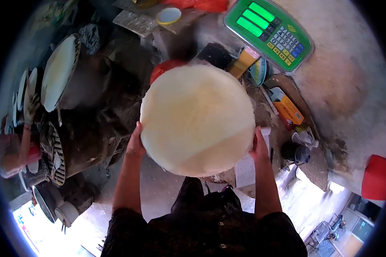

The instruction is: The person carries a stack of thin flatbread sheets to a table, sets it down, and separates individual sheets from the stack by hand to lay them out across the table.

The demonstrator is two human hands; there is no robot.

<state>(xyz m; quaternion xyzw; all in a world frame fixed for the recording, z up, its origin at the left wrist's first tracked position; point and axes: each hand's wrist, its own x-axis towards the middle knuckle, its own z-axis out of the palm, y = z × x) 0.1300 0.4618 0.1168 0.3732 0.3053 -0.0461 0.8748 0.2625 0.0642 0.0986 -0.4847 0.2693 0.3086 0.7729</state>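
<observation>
Fingers (137, 133), mostly hidden behind it, hold a large pale disc (197, 120).

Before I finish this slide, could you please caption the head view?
Left hand and right hand hold a pale disc by opposite edges, a green display beyond.

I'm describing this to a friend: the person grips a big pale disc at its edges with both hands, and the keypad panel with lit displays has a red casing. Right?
Not quite: in the head view, the keypad panel has a green casing, not red. The rest holds: its displays are lit, and the left hand and right hand grip the pale disc at its edges.
</observation>
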